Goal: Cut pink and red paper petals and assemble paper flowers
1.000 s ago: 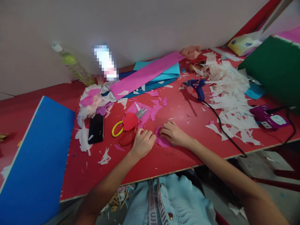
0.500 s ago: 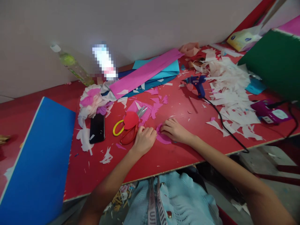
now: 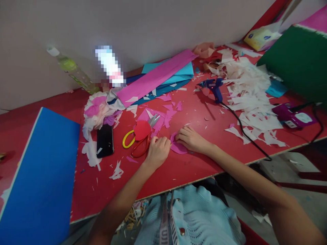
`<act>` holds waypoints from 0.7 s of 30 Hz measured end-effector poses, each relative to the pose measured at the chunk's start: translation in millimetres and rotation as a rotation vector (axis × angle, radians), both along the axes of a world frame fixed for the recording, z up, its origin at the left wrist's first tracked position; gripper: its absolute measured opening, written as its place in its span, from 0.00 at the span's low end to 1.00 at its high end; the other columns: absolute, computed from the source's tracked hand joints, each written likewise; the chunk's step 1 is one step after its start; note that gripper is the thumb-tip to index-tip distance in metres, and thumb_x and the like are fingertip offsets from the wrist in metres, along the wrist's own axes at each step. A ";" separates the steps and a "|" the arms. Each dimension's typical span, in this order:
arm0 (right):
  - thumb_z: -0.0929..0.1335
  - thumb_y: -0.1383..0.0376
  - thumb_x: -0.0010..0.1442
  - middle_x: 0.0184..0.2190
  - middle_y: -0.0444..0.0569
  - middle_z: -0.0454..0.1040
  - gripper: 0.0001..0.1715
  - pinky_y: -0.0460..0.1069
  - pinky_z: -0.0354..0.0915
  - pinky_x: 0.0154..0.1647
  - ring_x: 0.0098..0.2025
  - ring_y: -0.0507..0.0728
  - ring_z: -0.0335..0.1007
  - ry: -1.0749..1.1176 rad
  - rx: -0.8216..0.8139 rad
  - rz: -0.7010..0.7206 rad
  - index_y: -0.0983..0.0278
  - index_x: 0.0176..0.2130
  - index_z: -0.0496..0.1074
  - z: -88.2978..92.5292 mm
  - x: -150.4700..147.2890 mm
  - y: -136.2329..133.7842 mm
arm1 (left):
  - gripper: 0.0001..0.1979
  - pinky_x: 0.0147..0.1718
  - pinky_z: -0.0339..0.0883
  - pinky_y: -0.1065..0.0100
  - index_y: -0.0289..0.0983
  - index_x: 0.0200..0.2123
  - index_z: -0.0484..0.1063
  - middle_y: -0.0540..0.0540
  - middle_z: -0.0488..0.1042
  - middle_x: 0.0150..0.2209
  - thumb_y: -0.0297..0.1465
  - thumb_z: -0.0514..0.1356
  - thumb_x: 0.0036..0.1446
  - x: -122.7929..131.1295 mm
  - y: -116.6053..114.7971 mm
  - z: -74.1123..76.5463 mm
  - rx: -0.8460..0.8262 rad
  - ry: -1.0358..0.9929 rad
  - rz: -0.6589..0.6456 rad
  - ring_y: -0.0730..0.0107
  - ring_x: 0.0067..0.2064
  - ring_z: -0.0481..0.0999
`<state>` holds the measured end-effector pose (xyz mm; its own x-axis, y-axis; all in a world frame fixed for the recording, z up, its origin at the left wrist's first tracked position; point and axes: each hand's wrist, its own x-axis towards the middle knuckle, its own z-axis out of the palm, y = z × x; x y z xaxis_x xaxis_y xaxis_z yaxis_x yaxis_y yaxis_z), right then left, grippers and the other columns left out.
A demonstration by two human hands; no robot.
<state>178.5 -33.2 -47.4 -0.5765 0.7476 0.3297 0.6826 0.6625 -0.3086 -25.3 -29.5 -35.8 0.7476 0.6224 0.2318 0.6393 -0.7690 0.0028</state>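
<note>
A rounded piece of pink crepe paper lies between my hands on the red table. My left hand is closed, its fingertips pinching the paper's left edge. From the other side, my right hand has its fingers curled together on the paper's upper right part, partly hiding it. Just left of my left hand are scissors with yellow and red handles. A red paper cutout covers their middle. Pink paper scraps are scattered behind the scissors.
A blue glue gun stands at the back right, its black cable running to the front edge. White paper scraps spread beside a purple power box. Left are a black phone, paper flowers, a bottle and a blue board.
The camera view has shifted slightly. Both hands stay in nearly the same place on the pink crepe paper, with only slight finger movement.
</note>
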 end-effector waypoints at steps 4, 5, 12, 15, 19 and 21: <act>0.60 0.65 0.64 0.32 0.52 0.67 0.11 0.52 0.55 0.40 0.36 0.57 0.58 0.019 -0.040 0.001 0.66 0.36 0.70 1.9 0.7 -1.0 | 0.09 0.37 0.53 0.62 0.36 0.31 0.64 0.47 0.69 0.30 0.30 0.48 0.63 -0.1 0.1 -1.0 -0.013 -0.010 0.001 0.66 0.33 0.67; 0.60 0.65 0.63 0.32 0.52 0.67 0.11 0.53 0.55 0.40 0.36 0.57 0.58 0.023 -0.052 0.002 0.66 0.36 0.69 2.8 0.9 -1.4 | 0.09 0.37 0.53 0.62 0.36 0.31 0.64 0.47 0.69 0.30 0.30 0.48 0.63 -0.1 0.1 -1.1 -0.017 -0.011 0.000 0.66 0.33 0.67; 0.61 0.67 0.59 0.33 0.53 0.66 0.08 0.53 0.56 0.40 0.36 0.58 0.57 0.025 -0.078 0.002 0.66 0.36 0.68 5.9 2.5 -2.6 | 0.09 0.37 0.54 0.61 0.36 0.31 0.65 0.47 0.69 0.30 0.30 0.48 0.63 0.4 0.6 -0.3 -0.040 -0.004 0.007 0.66 0.34 0.68; 0.62 0.67 0.58 0.33 0.53 0.66 0.07 0.53 0.56 0.39 0.36 0.57 0.57 0.021 -0.082 -0.015 0.66 0.36 0.68 5.2 2.9 -2.3 | 0.10 0.38 0.54 0.61 0.36 0.31 0.65 0.47 0.69 0.30 0.30 0.48 0.63 0.7 0.6 -0.1 -0.038 0.001 0.012 0.66 0.33 0.68; 0.62 0.67 0.59 0.33 0.53 0.66 0.06 0.53 0.56 0.39 0.36 0.57 0.57 0.040 -0.072 -0.013 0.66 0.35 0.68 3.8 3.3 -1.2 | 0.09 0.38 0.54 0.61 0.36 0.31 0.64 0.47 0.69 0.30 0.30 0.49 0.63 0.7 0.6 -0.1 -0.030 0.006 0.012 0.66 0.33 0.68; 0.61 0.67 0.61 0.32 0.53 0.66 0.08 0.53 0.56 0.38 0.35 0.57 0.57 0.050 -0.057 -0.008 0.65 0.34 0.68 2.9 3.1 -0.3 | 0.09 0.38 0.54 0.61 0.36 0.31 0.64 0.47 0.69 0.30 0.30 0.49 0.63 0.7 0.7 -0.2 -0.029 0.007 0.009 0.65 0.33 0.68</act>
